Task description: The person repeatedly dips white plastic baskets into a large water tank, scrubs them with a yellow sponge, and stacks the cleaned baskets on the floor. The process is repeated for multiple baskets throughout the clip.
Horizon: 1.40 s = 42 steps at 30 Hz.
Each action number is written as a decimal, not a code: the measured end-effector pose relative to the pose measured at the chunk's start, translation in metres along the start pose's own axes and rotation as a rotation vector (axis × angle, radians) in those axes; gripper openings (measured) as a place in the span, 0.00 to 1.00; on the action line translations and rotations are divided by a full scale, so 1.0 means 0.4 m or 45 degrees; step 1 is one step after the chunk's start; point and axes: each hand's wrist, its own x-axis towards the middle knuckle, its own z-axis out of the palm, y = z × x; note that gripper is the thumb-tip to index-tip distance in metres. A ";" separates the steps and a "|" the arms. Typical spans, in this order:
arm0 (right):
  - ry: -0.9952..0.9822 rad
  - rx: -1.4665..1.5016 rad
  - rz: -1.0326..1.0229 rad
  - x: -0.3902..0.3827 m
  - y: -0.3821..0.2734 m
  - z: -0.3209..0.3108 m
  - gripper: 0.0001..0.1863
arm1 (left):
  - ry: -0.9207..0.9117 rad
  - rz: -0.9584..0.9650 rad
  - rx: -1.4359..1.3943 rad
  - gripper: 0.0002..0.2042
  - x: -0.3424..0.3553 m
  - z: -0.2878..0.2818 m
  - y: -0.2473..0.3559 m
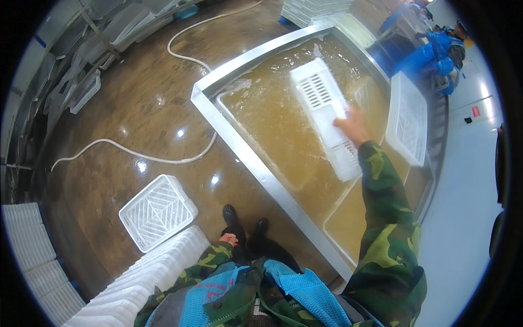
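Trays everywhere, and one is in the wash right now: the right hand (353, 126) is stretched out over the steel tank (256, 163), fingers clamped on the near-right part of a long white slotted tray (326, 117) that lies tilted in the murky brown water, its far end up near the tank's far rim. The left hand (229, 238) hangs low by the boots (245, 218), just above a white stack of trays (147, 278); whether its fingers are clenched or slack I cannot tell.

Judging progress: this tray is mid-dip, not yet out. A second white tray (407, 117) leans at the tank's right side, one more lies flat on the wet floor (136, 125) near left, and further stacks stand at far left, so plenty looks left to handle.

Room to move: the tank's near rim runs diagonally just in front of the boots, a hard edge to lift over. A hose (136, 155) snakes across the floor, well left of the feet. Someone in blue (430, 54) works at the far right end, well apart.
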 end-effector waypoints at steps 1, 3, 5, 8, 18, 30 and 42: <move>0.045 0.066 0.053 -0.014 -0.015 -0.048 0.20 | -0.053 0.106 0.045 0.09 0.031 0.000 -0.007; 0.093 0.174 0.117 -0.033 -0.069 -0.100 0.17 | -0.036 0.234 0.138 0.11 0.022 -0.016 0.009; 0.193 0.292 0.164 -0.065 -0.090 -0.167 0.15 | -0.130 0.230 0.236 0.12 0.047 -0.013 0.044; 0.304 0.617 0.160 -0.119 -0.074 -0.269 0.13 | -0.140 0.191 0.313 0.12 0.050 0.020 0.105; 0.540 1.334 -0.037 -0.261 -0.234 -0.402 0.21 | -0.594 0.144 0.599 0.09 0.130 -0.067 0.249; 0.889 2.021 0.176 -0.088 -0.073 0.176 0.30 | -0.454 -0.067 0.036 0.11 -0.003 -0.240 0.272; 0.462 1.992 0.313 0.056 -0.154 0.173 0.25 | -1.137 0.287 -0.870 0.09 0.001 -0.339 0.117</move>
